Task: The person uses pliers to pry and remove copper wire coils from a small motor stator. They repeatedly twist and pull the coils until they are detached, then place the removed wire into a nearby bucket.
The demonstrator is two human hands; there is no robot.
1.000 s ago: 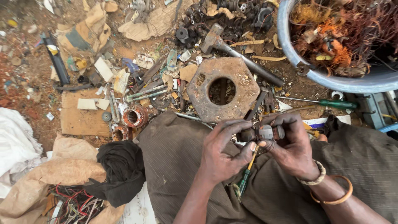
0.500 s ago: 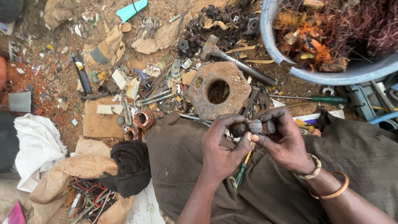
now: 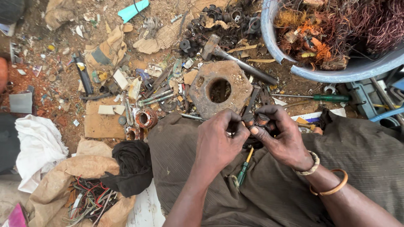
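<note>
Right now your left hand [image 3: 216, 143] and right hand [image 3: 281, 141] both pinch a small dark metal motor core wound with copper wire [image 3: 261, 121] over your lap — a slip could drop it among the scrap beside the rusty hexagonal iron plate [image 3: 219, 89].

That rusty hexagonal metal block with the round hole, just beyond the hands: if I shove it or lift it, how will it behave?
The hexagonal block looks thick and solid, so it is probably heavy for its size and fully rigid. It lies flat on its broad face, so it should slide or drag rather than roll or tip. Its rusty surface likely gives good grip, though the hammer and loose scrap against its edges may shift with it.
</note>
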